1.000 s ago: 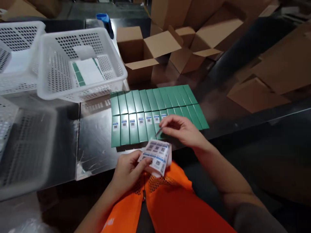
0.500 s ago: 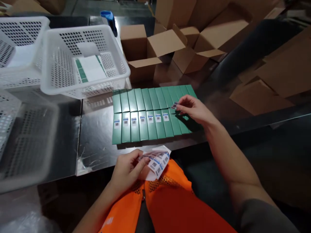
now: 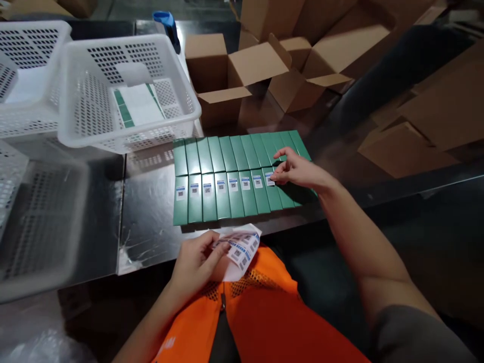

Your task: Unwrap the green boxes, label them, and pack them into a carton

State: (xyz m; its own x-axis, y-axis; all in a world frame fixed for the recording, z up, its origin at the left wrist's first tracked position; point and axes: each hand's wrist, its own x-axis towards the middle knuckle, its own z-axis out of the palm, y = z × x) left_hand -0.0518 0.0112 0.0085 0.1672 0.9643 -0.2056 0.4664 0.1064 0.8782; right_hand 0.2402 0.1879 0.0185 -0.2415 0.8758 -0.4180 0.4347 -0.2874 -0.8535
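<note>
The green boxes (image 3: 227,176) lie packed edge to edge near the front edge of the shiny worktop (image 3: 147,222), bare metal to their left. The right hand (image 3: 298,171) pinches a label (image 3: 269,178) onto one box; the left hand (image 3: 196,259) grips the sticker sheet (image 3: 240,249) just off the edge. White baskets (image 3: 124,96) and cardboard cartons (image 3: 242,75) crowd behind.

Dim indoor scene, lit from above. Glare streaks the shiny metal table (image 3: 147,222) at lower left. White baskets (image 3: 34,222) at the left edge are blurred. The right side falls into deep shadow.
</note>
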